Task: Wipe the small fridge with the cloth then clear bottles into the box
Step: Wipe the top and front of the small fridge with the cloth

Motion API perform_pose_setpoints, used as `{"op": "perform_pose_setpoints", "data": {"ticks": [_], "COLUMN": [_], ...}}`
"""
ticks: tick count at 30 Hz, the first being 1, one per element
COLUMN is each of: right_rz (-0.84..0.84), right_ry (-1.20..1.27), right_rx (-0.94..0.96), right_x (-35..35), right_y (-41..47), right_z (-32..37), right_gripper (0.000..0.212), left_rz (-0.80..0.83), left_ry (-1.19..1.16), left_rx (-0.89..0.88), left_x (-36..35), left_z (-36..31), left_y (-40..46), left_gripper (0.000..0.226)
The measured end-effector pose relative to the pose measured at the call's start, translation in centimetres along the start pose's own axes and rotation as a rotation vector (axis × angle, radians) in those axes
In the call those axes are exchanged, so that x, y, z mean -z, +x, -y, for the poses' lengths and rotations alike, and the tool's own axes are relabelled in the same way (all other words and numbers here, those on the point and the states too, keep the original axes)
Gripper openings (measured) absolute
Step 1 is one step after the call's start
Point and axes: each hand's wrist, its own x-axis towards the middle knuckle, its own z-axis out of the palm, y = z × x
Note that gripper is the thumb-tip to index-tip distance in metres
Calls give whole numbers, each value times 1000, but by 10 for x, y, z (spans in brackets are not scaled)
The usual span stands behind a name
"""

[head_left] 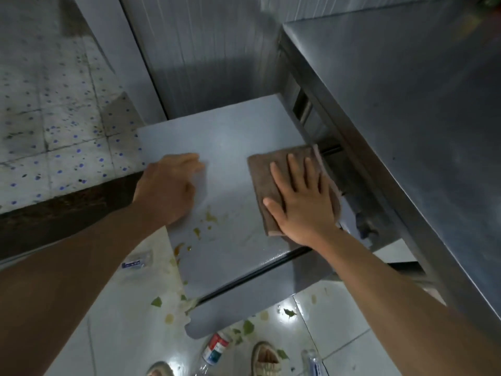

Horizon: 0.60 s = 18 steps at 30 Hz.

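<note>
The brown cloth [284, 183] lies folded on the right part of the small fridge [230, 147] top, close to the edge nearest the steel table [406, 109]. The right hand [303, 202] lies flat on it, palm down, fingers straight and spread, pointing away from the person, its grip open and pressing the cloth against the surface; the forearm reaches in from the lower right. The left hand [170, 185] rests on the fridge top's left edge, knuckles up, fingers bent downward; whether they curl round the edge cannot be told. Its arm comes in from the lower left. Yellowish stains [202, 226] mark the top between the two hands, nearer the person. On the tiled floor below lie a bottle [215, 347] with a red and blue label, another small bottle [137, 263] beside the fridge, and green leaf scraps [248, 327].
</note>
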Motion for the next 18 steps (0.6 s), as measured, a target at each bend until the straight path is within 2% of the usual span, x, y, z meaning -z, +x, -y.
{"op": "perform_pose_setpoints", "data": {"ticks": [3, 6, 9, 12, 14, 18], "right_rz": [29, -3, -65, -52, -44, -23], "right_ry": [46, 169, 22, 7, 43, 48], "right_rx": [123, 27, -68, -117, -80, 151], "right_x": [3, 10, 3, -2, -2, -8], "right_y": [-33, -14, 14, 26, 22, -18], "right_z": [0, -5, 15, 53, 85, 153], "right_gripper": [74, 67, 63, 65, 66, 68], "left_rz": [5, 1, -8, 0, 24, 50], "left_ry": [90, -9, -72, -169, -255, -382], "left_rx": [84, 82, 77, 61, 39, 52], "left_x": [8, 6, -2, -9, -7, 11], "left_z": [21, 34, 43, 53, 55, 57], "left_y": [-19, -29, -25, -26, -27, -32], "left_gripper": [38, 51, 44, 48, 51, 50]}}
